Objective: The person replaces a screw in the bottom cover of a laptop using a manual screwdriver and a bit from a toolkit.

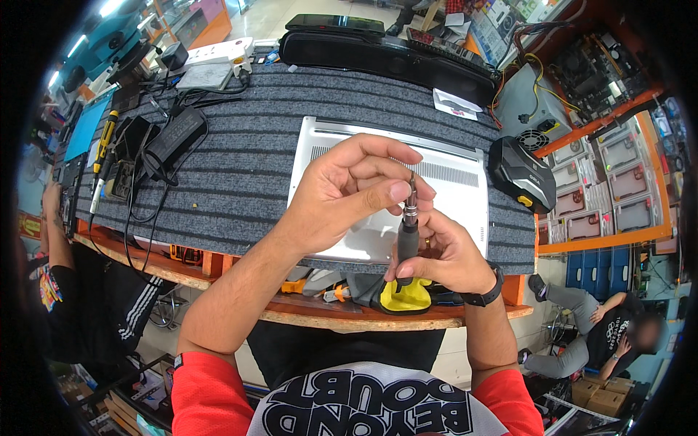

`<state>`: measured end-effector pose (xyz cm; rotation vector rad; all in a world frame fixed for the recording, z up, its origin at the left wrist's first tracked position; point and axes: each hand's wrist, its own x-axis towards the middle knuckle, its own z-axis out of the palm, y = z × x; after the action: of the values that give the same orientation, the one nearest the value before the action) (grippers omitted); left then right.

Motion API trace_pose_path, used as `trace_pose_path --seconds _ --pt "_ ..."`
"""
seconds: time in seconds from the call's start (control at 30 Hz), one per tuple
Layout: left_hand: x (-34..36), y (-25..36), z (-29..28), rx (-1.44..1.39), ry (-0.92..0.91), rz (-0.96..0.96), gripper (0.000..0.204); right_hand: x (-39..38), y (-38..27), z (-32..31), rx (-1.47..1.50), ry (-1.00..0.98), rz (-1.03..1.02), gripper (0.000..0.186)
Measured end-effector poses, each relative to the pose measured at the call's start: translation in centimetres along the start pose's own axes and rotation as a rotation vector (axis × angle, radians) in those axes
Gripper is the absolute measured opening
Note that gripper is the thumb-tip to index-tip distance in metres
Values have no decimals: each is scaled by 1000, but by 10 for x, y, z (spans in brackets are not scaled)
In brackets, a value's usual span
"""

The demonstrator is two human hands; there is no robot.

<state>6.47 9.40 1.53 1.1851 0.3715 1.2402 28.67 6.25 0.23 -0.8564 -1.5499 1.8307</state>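
Observation:
Upright in front of me is a screwdriver (408,245) with a dark grip and a shiny metal collar. My right hand (454,260) is closed round its handle from below. The thumb and fingers of my left hand (349,187) pinch the upper end, by the thin bit. Whether the left fingertips also hold a separate bit is hidden. Beneath both hands a silver laptop (465,212) lies with its vented underside up on the striped grey mat (240,182). My hands cover much of its middle.
A black-and-grey case (522,174) with a yellow latch sits right of the laptop. A black power adapter (174,138) with cables and a yellow screwdriver (106,142) lie left. Behind stands a long black speaker bar (378,62). An open drawer below holds a yellow pouch (407,296). People sit at both sides.

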Motion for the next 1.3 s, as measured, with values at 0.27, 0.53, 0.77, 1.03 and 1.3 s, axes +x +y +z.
trace_pose_path --seconds 0.27,0.53,0.77,1.03,1.3 --pt "-1 0 0 4 -7 0 34 -1 1 0 9 31 32 44" --pt "-1 0 0 10 -16 1 34 0 -12 6 12 39 59 46" --pt "-1 -2 -1 15 -13 3 33 -1 -5 2 -47 56 51 49" --pt "-1 0 -2 10 5 -14 30 -2 1 0 -21 24 15 36" --pt "-5 -2 -1 17 -31 72 20 11 -9 3 -636 365 -391 33"
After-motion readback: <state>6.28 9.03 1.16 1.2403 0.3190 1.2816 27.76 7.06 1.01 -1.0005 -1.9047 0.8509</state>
